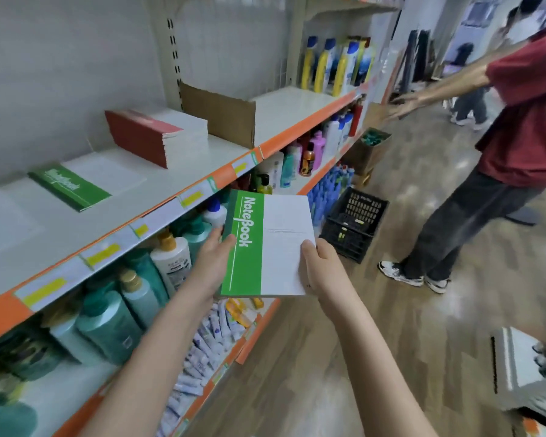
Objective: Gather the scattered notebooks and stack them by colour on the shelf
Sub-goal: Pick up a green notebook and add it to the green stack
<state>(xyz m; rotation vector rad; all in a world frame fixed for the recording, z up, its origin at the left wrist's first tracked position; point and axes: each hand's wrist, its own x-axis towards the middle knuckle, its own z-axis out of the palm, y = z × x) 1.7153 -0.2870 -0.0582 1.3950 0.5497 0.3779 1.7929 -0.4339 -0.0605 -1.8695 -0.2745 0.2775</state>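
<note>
I hold a green-and-white notebook in front of me, level with the lower shelves. My left hand grips its green spine edge, and my right hand grips its white edge with the thumb on the cover. On the shelf to the left lies another green-and-white notebook, flat. Farther along that shelf stands a stack of red-and-white notebooks.
A brown cardboard divider stands on the shelf behind the red stack. Bottles fill the lower shelves. A black plastic crate sits on the floor ahead. A person in a red shirt stands in the aisle to the right, arm stretched toward the shelving.
</note>
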